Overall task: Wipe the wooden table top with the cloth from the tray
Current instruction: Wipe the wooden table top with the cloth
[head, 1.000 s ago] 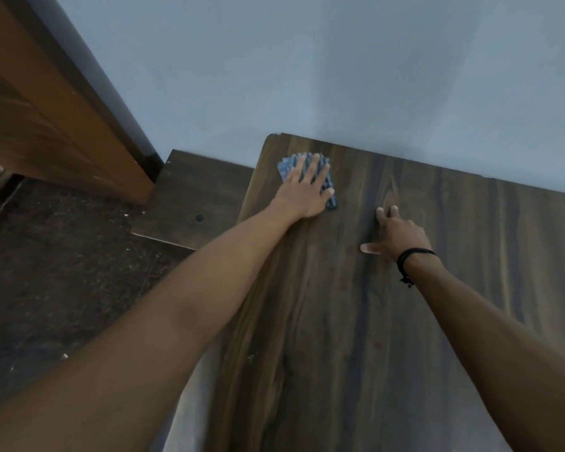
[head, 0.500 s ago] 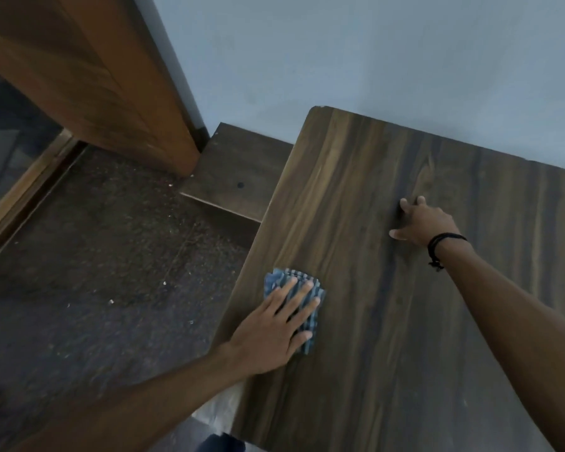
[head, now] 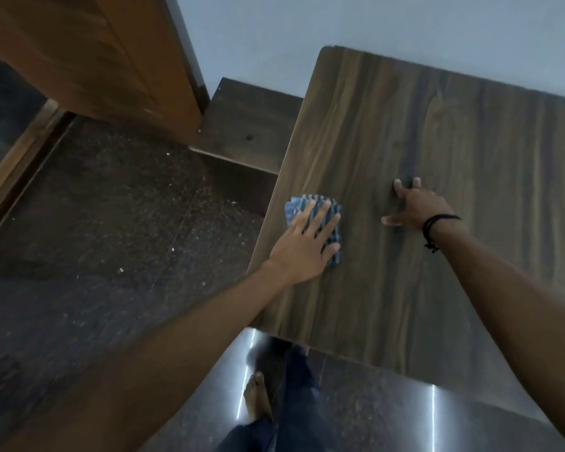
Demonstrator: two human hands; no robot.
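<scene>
- Nearest, at the bottom centre of the frame, a bare foot (head: 256, 398) stands on a glossy dark floor (head: 356, 415) beside a dark blue trouser leg (head: 296, 386); bright streaks of light reflect off the floor.
- Two bare forearms reach up from the lower corners of the frame toward the middle.
- The left hand (head: 302, 249), centre of the frame, lies flat with its fingers straight and spread, and presses down on a small blue-and-grey striped cloth (head: 293, 208); it does not clutch the cloth.
- The cloth lies on the dark brown wood-grain table top (head: 405, 125), close to the table's left edge and about midway along it; its edges show above and to the right of the fingers.
- The right hand (head: 416, 207), right of centre, rests on the bare table top with its thumb stretched toward the left and its fingertips on the wood; it holds nothing and stays apart from the cloth.
- A black corded wristband (head: 437, 225) circles the right wrist.
- Left of the table, the floor is dark and speckled with pale crumbs (head: 95, 223).
- Further up, a lower dark wooden board (head: 252, 125) with a small round hole sits just beside the table's far left corner.
- A tall orange-brown wooden panel (head: 95, 53) fills the upper left of the frame.
- A plain pale grey-blue wall (head: 388, 24) runs behind the table's far edge along the top.
</scene>
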